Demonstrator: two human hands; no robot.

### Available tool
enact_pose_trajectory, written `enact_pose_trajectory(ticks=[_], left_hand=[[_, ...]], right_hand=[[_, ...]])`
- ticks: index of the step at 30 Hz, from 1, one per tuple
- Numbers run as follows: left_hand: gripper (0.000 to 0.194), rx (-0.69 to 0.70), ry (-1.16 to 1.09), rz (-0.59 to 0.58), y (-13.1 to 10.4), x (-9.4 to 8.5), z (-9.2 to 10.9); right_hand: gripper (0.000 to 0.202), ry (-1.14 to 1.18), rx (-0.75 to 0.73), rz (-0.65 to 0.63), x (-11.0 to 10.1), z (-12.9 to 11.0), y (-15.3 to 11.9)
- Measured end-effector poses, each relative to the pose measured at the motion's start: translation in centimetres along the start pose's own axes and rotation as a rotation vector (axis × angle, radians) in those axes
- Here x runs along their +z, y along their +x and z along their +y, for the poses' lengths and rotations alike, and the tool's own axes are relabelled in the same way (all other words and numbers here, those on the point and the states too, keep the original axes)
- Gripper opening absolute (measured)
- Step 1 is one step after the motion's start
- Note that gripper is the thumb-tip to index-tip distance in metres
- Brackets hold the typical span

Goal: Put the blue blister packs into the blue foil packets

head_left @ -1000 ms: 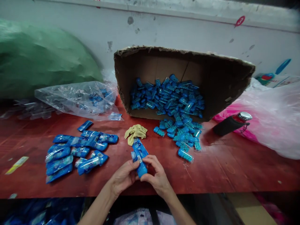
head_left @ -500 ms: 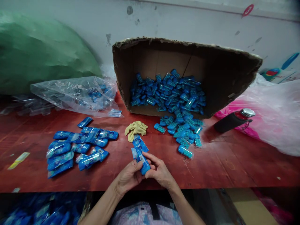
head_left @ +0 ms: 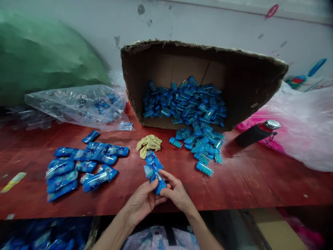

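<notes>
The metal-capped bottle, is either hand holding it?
No, the left hand and right hand hold a blue packet, away from that bottle.

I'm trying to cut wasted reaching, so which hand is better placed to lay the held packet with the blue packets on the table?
Probably the left hand: it already grips the held packet and is nearer the blue packets. The right hand also grips it, but from the far side.

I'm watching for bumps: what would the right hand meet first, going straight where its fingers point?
First, the blue printed packet that the right hand is holding. What comes after it is unclear, as depth is hard to judge.
</notes>
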State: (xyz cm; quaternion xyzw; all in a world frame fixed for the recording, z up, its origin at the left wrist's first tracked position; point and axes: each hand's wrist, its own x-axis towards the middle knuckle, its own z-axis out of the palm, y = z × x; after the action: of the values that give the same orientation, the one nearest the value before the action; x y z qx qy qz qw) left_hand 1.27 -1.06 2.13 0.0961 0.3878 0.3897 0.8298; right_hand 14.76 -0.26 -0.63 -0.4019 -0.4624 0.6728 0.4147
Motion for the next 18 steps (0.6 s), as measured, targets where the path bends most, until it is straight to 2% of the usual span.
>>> enact_pose_trajectory(ticks=[3,8,10,14,18], left_hand=[[0.014,0.043,-0.019,0.053,0.0,0.0,-0.1],[0.016,0.076,-0.018,0.130,0.2,0.5,-0.5],[0.019,0.071,-0.013,0.104,0.1,0.5,-0.6],[0.019,0.050,-0.036,-0.004,0.0,-0.2,-0.4],[0.015,0.084,-0.032,0.008,0.1,-0.6,-1.0]], right_hand=[[0.059,0.046,-0.002,-0.027,0.4,-0.1,0.2],[0.052,0.074,-0.026,0.095,1.0,0.2,0.3],[0.051,0.090,-0.019,0.106,0.7,0.3,0.4],[0.052,0.108,0.002,0.042,-0.1,0.4,0.5],[0.048,0.020,0.023,0.033,0.2,0.5,0.6]])
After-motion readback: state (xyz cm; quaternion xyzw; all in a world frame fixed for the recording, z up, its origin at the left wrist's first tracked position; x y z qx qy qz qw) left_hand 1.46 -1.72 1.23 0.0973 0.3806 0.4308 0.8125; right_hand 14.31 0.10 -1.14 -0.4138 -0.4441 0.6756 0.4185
